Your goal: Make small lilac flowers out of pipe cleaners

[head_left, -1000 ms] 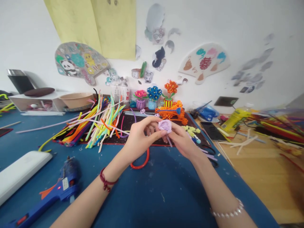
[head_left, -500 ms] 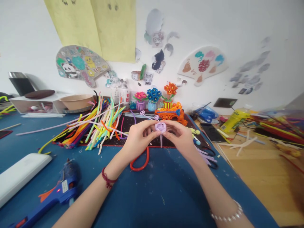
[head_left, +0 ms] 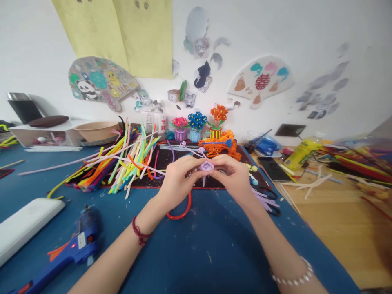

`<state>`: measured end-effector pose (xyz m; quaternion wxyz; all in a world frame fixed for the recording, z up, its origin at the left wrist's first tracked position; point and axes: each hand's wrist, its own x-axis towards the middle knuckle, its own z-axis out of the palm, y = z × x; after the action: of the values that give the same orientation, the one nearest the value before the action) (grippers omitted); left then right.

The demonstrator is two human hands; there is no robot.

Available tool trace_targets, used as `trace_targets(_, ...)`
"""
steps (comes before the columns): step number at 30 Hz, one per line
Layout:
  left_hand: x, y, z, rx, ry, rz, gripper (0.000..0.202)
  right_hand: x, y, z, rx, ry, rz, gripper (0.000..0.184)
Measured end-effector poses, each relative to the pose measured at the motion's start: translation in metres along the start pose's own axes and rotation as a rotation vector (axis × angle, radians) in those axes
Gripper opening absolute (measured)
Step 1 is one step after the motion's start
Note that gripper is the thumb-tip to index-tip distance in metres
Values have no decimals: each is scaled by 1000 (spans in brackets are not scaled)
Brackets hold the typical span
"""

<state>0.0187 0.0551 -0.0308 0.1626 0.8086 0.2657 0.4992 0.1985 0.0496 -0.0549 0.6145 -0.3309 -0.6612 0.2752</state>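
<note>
A small lilac pipe-cleaner flower, its loops bent into a ring, is pinched between my two hands above the table mat. My left hand grips its left side with thumb and fingers closed. On the opposite side my right hand holds it in the same kind of pinch. One short lilac end hangs beneath the ring. Just beyond my fingertips lie thin lilac stems with curled tips. The fingers hide part of the flower's edges.
Loose pipe cleaners are heaped left of my hands. A blue glue gun and a white slab-like object lie nearer left. Potted pipe-cleaner flowers stand by the wall. Scissors, a phone and a yellow bottle are right.
The lilac flower has tilted and looks flatter, with its hanging end shifted slightly left. Both hands keep their pinch. The whole view has shifted slightly.
</note>
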Motion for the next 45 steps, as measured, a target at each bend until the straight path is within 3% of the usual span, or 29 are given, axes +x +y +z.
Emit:
trace_targets(7,1,-3,-2,-192,9,-60,20,1,-4,1,63,41,-6,18)
trace_targets(15,2,-6,-5,-468,-24,-259,11,2,-9,0,179,-5,82,21)
trace_targets(20,1,-4,-5,-492,-34,-319,18,3,-12,0,205,-64,91,17)
trace_targets(27,3,-1,-9,-519,-62,-393,26,1,-14,-1,193,-41,116,24)
trace_targets(32,3,3,-8,-274,63,-242,20,0,-13,2,137,51,69,24)
trace_targets(39,0,3,-4,48,28,44,14,0,-8,2,111,87,25,20)
trace_targets(45,-1,1,-3,84,28,158,8,0,-7,2,126,59,17,17)
